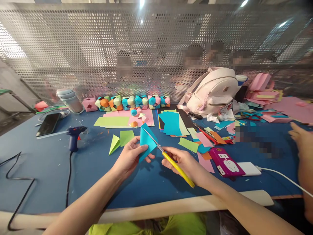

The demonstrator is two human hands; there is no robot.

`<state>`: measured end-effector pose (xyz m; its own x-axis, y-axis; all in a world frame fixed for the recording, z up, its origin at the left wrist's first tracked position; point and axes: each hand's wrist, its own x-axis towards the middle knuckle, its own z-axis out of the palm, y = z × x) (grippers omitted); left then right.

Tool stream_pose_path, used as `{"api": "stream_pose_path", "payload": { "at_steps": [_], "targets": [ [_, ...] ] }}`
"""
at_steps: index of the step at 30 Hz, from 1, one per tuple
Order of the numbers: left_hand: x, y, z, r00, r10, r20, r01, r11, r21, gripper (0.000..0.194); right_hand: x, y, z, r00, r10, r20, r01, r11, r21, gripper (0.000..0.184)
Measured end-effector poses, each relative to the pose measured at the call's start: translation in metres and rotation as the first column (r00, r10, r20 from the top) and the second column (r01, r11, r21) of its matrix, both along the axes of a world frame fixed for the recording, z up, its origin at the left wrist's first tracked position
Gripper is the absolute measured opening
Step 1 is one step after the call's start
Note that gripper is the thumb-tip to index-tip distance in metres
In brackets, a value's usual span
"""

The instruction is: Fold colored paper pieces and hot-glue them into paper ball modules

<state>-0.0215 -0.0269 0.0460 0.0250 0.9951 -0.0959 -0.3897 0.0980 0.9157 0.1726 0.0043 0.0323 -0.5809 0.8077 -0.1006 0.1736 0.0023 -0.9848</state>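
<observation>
My left hand [133,150] is closed on a piece of blue folded paper [148,137], thumb on its face and fingers behind. In my right hand [182,160] is a pair of yellow-handled scissors [174,166], seen nearly edge-on. The metal blades lie across the blue paper, pointing up and left. Whether they are parted cannot be made out. Just left of the paper are a green square sheet [127,137] and a folded green piece [114,144] on the table.
Several folded paper balls [128,103] line the back beside a bottle [70,100] and a backpack [211,93]. A glue gun [75,134] stands left. Paper scraps [188,144] and a purple power bank [223,162] lie right. Another person's hand [299,133] shows at the right edge.
</observation>
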Motion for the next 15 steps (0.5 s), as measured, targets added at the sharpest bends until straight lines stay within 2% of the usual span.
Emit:
{"api": "stream_pose_path", "payload": {
  "at_steps": [3,6,15],
  "targets": [
    [0.0008,-0.0009,0.0011,1.000,-0.015,0.002,0.015,1.000,-0.001,0.029,-0.0011,0.0010,0.0014,0.999,0.020,-0.032,-0.021,0.999,-0.041,0.044],
    [0.0018,-0.0018,0.0022,1.000,-0.004,0.004,0.004,1.000,-0.008,0.029,-0.0001,0.0018,0.0008,0.999,0.033,-0.020,-0.033,0.999,-0.028,0.041],
    [0.0025,-0.0019,0.0046,0.999,-0.033,-0.003,0.033,0.999,-0.018,0.029,-0.0029,0.0023,0.0031,1.000,-0.001,0.012,0.001,0.999,0.042,0.052]
  ]
}}
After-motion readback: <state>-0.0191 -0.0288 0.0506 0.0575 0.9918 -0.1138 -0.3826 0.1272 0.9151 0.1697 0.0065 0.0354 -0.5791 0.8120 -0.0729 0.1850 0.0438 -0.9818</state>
